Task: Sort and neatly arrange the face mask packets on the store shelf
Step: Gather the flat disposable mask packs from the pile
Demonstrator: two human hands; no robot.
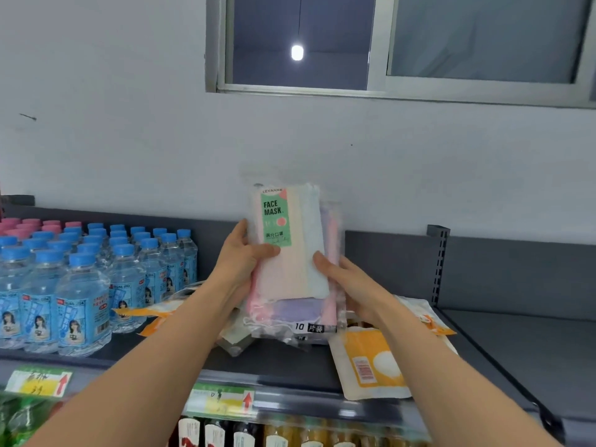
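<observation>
- At the middle of the grey store shelf [290,359]: stack of face mask packets [292,269], held upright, bottom edge down among loose clear packets [235,343]; whether it rests on them cannot be told.
- Front packet [287,253]: pastel masks in clear wrap, green label reading "FACE MASK".
- Left hand [245,256]: grips the stack's left edge, thumb laid across the front, fingers behind.
- Right hand [345,285]: grips the right edge lower down, thumb on the front, fingers curled round the back.
- Orange-and-cream packet [371,362]: flat at the shelf front, just right of the stack, overhanging the lip.
- Further orange packets: one left [161,311], behind the left forearm; one right [432,321], behind the right forearm.
- Blue-capped water bottles [80,285]: rows at shelf left; pink-capped bottles [29,225] behind them.
- Price tags [222,400]: on the shelf's front rail.
- Window [387,43]: in the wall above, with a lit bulb [297,52] showing in the pane.
</observation>
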